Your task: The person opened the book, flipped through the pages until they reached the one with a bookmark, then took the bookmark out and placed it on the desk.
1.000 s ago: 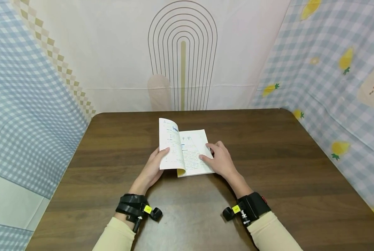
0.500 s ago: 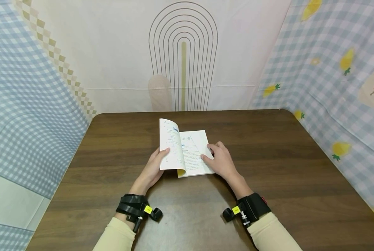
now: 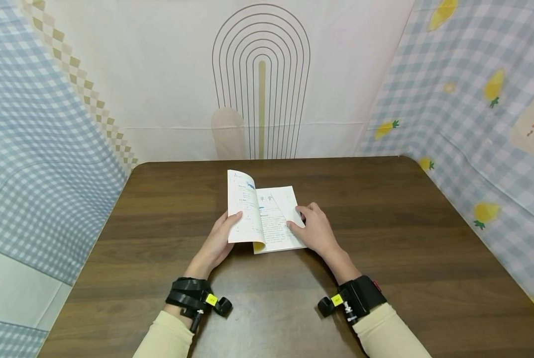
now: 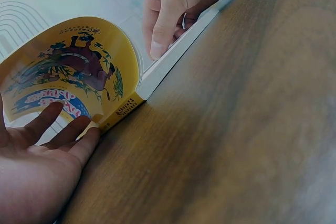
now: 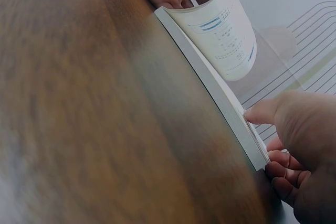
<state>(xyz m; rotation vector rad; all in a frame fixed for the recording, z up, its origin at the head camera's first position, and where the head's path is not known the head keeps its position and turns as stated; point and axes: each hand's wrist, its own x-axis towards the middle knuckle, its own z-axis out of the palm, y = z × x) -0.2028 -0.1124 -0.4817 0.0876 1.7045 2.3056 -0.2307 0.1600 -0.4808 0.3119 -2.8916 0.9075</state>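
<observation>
A paperback book (image 3: 277, 226) lies open on the table, its left cover and pages raised and curved. My left hand (image 3: 216, 239) holds this raised part, thumb on the page and fingers behind the cover. The left wrist view shows the yellow cover (image 4: 63, 74) with a dark animal drawing and those fingers spread against it. My right hand (image 3: 318, 228) grips the right edge of the book; its thumb rests on the page. In the right wrist view its other fingers (image 5: 286, 163) curl at the edge of the page block (image 5: 215, 95).
The brown wooden table (image 3: 383, 214) extends around the book. A white cloth (image 3: 159, 74) with an arch pattern hangs behind it. Blue checked cloths hang at the left (image 3: 38, 124) and right (image 3: 455, 99). Each wrist wears a black strap with a small camera.
My right thumb has shifted very slightly to the right on the page since the oldest frame. Both hands keep their hold, and the book stays in place.
</observation>
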